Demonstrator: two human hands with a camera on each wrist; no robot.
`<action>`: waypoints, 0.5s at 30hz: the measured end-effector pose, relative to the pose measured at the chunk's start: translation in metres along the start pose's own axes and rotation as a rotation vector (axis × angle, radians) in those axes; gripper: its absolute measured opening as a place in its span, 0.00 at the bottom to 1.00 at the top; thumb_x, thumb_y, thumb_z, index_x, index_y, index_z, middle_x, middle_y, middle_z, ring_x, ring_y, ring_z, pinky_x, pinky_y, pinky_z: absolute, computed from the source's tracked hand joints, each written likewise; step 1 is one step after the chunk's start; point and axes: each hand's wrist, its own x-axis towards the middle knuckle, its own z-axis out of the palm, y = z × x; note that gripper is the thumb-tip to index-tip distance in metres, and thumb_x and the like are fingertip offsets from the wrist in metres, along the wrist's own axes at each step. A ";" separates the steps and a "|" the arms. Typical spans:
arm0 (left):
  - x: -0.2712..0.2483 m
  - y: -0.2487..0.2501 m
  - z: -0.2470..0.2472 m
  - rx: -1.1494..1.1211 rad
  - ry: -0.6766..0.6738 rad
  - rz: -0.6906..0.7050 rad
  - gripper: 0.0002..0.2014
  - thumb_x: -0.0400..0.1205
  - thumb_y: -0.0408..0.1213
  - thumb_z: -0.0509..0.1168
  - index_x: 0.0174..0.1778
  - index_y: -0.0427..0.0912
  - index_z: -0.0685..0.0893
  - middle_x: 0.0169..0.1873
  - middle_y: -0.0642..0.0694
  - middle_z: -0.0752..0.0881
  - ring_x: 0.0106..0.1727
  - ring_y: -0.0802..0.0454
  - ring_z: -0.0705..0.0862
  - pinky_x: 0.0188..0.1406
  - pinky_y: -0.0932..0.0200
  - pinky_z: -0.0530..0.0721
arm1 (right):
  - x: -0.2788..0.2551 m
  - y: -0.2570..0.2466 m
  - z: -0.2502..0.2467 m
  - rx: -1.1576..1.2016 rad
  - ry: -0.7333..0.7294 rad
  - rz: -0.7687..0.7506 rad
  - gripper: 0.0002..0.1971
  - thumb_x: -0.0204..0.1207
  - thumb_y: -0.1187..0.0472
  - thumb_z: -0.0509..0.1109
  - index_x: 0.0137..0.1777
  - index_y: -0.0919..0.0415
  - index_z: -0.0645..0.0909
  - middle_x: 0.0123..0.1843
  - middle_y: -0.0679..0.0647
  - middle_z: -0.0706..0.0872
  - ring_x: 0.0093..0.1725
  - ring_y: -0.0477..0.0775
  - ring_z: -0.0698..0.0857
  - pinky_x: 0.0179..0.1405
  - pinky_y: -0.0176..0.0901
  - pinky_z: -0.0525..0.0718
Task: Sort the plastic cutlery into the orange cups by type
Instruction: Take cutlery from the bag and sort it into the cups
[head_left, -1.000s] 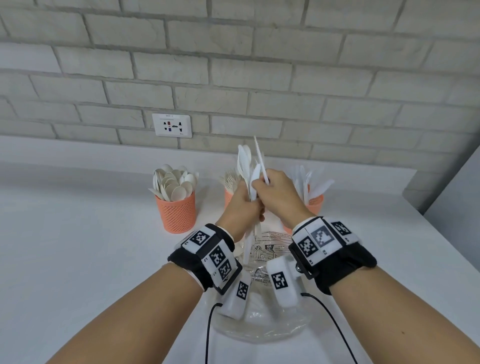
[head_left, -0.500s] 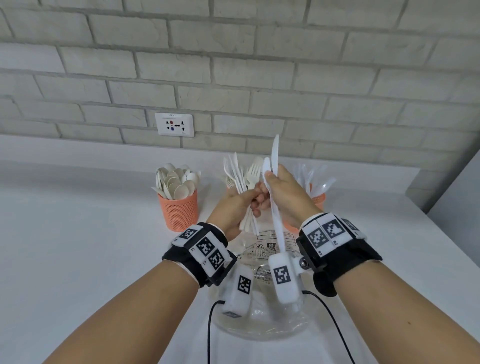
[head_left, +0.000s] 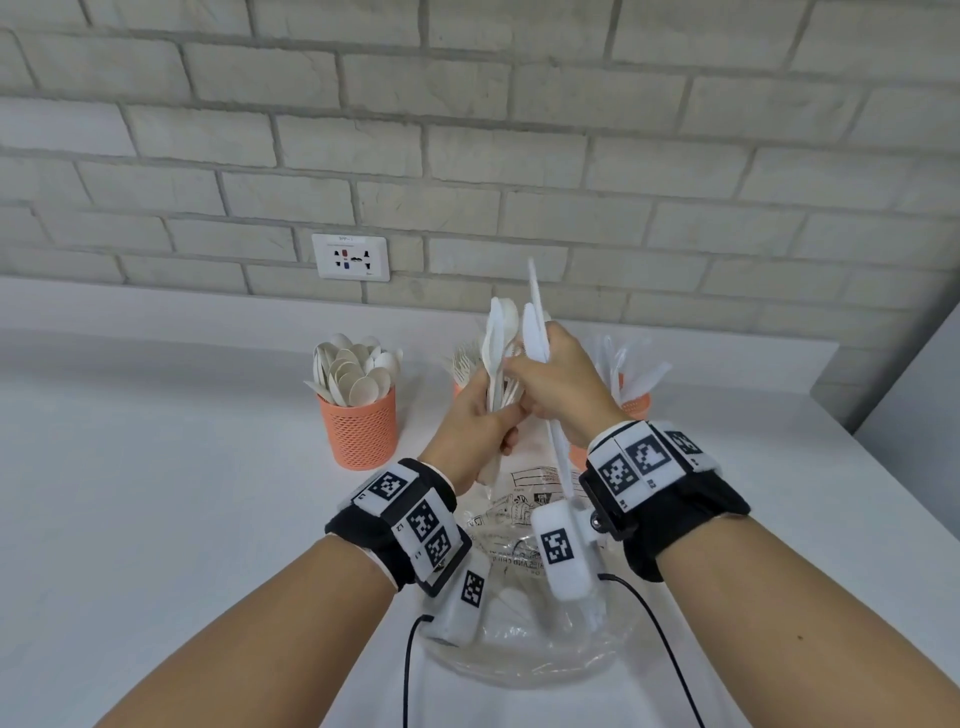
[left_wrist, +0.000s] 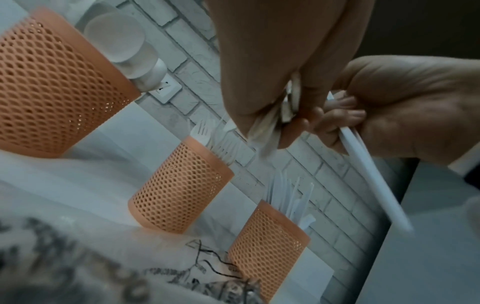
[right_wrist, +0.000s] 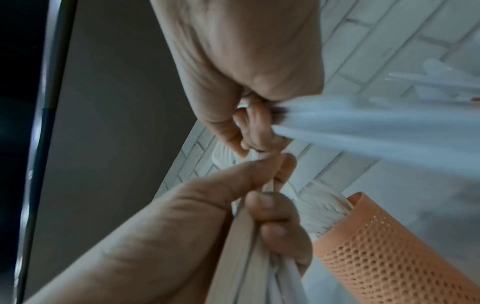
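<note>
My left hand (head_left: 493, 415) grips a bundle of mixed white plastic cutlery (head_left: 497, 348) upright over the table. My right hand (head_left: 522, 366) holds white knives (head_left: 535, 332) upright, and its fingertips touch the bundle. One knife handle (left_wrist: 376, 185) sticks out below the right palm. Three orange mesh cups stand behind the hands. The left cup (head_left: 358, 431) is full of spoons. Forks fill the middle cup (left_wrist: 182, 185), which the hands mostly hide in the head view. The right cup (head_left: 635, 402) holds knives.
A clear printed plastic bag (head_left: 519, 649) lies on the white table (head_left: 156, 519) under my wrists. A brick wall with a socket (head_left: 350, 257) runs behind the cups. The table's right edge (head_left: 883, 478) is close to the knife cup.
The right hand drew a knife up out of the left hand's bundle. It keeps the knives and its fingers are back at the bundle. Both hands stayed over the bag.
</note>
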 end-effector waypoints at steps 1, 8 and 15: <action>0.000 0.000 0.000 0.008 0.000 0.010 0.16 0.82 0.25 0.62 0.65 0.40 0.72 0.25 0.51 0.77 0.20 0.59 0.72 0.21 0.65 0.72 | 0.000 0.000 0.000 0.041 0.007 0.017 0.07 0.74 0.66 0.64 0.51 0.57 0.77 0.35 0.51 0.80 0.32 0.50 0.79 0.29 0.41 0.75; -0.005 0.000 0.001 0.034 -0.022 0.041 0.25 0.82 0.26 0.62 0.74 0.50 0.69 0.22 0.57 0.77 0.22 0.58 0.70 0.22 0.65 0.72 | -0.002 0.002 -0.002 0.023 0.040 -0.011 0.06 0.74 0.65 0.68 0.48 0.67 0.83 0.39 0.62 0.86 0.38 0.57 0.85 0.37 0.47 0.82; -0.002 0.003 0.004 0.072 -0.015 0.034 0.18 0.81 0.24 0.63 0.65 0.43 0.73 0.28 0.47 0.72 0.18 0.62 0.67 0.18 0.68 0.68 | 0.002 0.002 0.001 0.040 0.162 -0.031 0.09 0.76 0.65 0.63 0.46 0.71 0.82 0.44 0.68 0.88 0.46 0.66 0.87 0.46 0.56 0.86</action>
